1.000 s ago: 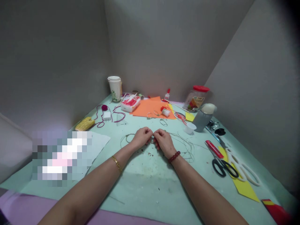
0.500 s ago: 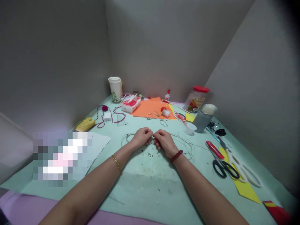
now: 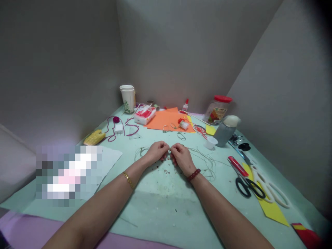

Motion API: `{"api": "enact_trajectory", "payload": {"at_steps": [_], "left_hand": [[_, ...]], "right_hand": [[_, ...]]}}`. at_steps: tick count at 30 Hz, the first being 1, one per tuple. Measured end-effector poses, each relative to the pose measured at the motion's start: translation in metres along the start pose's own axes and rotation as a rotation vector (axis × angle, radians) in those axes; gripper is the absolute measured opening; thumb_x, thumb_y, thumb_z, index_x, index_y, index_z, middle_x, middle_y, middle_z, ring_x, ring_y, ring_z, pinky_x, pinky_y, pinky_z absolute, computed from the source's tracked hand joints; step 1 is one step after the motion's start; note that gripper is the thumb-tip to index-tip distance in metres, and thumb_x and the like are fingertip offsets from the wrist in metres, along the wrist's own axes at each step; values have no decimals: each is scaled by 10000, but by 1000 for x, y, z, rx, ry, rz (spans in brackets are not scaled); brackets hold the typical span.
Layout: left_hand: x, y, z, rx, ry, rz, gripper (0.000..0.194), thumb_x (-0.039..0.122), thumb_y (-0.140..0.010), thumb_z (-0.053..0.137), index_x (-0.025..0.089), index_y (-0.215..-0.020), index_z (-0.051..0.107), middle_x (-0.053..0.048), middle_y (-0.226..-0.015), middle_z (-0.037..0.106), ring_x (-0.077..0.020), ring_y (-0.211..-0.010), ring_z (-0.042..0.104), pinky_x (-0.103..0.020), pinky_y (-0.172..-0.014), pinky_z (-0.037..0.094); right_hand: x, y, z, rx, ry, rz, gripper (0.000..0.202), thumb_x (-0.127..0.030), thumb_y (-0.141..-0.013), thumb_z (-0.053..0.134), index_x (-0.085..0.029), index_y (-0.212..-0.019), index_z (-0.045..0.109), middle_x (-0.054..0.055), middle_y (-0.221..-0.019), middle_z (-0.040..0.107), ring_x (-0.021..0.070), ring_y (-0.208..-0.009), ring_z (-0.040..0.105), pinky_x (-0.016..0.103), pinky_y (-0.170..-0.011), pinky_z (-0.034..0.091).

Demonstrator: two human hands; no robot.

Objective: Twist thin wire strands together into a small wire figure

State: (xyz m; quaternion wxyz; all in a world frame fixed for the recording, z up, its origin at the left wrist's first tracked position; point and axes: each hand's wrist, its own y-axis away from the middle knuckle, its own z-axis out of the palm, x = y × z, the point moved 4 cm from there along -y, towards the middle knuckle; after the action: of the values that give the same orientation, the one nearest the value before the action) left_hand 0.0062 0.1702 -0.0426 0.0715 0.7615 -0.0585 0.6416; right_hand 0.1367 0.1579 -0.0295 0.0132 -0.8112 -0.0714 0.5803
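Observation:
My left hand (image 3: 158,151) and my right hand (image 3: 182,157) nearly meet at the middle of the table, both closed in a pinch. Between the fingertips runs a thin green cord (image 3: 141,151); its exact end or knot is too small to make out. Loose loops of the cord lie beyond and to either side of my hands. Tiny brownish bits (image 3: 166,171) are scattered on the green table cover just below them. A gold bracelet is on my left wrist, dark red beads on my right.
At right lie black-handled scissors (image 3: 243,187), white-handled scissors (image 3: 278,195), a red cutter (image 3: 238,166) and yellow paper (image 3: 275,212). Farther back stand a small plastic cup (image 3: 210,143), a grey bottle (image 3: 224,133), orange paper (image 3: 163,119), a tissue pack (image 3: 144,114) and a white cup (image 3: 127,98).
My right hand and wrist have shifted very slightly, the bead bracelet turning a little up and left. The left hand stays in place, and both keep their pinch.

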Motion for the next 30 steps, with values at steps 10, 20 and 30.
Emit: {"api": "enact_trajectory", "payload": {"at_steps": [10, 20, 30], "left_hand": [[4, 2, -1, 17, 40, -27, 199, 348, -771, 592, 154, -739, 559, 12, -560, 535, -79, -467, 489, -184, -419, 411], [-2, -2, -1, -11, 36, -15, 143, 290, -774, 574, 149, -757, 559, 12, -561, 540, -76, -465, 496, -171, -414, 400], [-2, -2, -3, -23, 84, -7, 157, 297, -774, 589, 141, -783, 576, -5, -616, 565, -79, -488, 517, -181, -426, 437]], "right_hand": [[-1, 0, 0, 14, 61, -16, 152, -293, -798, 470, -200, -679, 493, -32, -545, 560, 96, -402, 463, 204, -401, 353], [0, 1, 0, 22, 82, -40, 151, -280, -797, 468, -207, -667, 493, -31, -547, 563, 106, -425, 465, 219, -437, 355], [-2, 1, -1, 35, 99, -46, 162, -276, -794, 464, -205, -650, 489, -34, -526, 546, 109, -444, 455, 217, -450, 341]]}}
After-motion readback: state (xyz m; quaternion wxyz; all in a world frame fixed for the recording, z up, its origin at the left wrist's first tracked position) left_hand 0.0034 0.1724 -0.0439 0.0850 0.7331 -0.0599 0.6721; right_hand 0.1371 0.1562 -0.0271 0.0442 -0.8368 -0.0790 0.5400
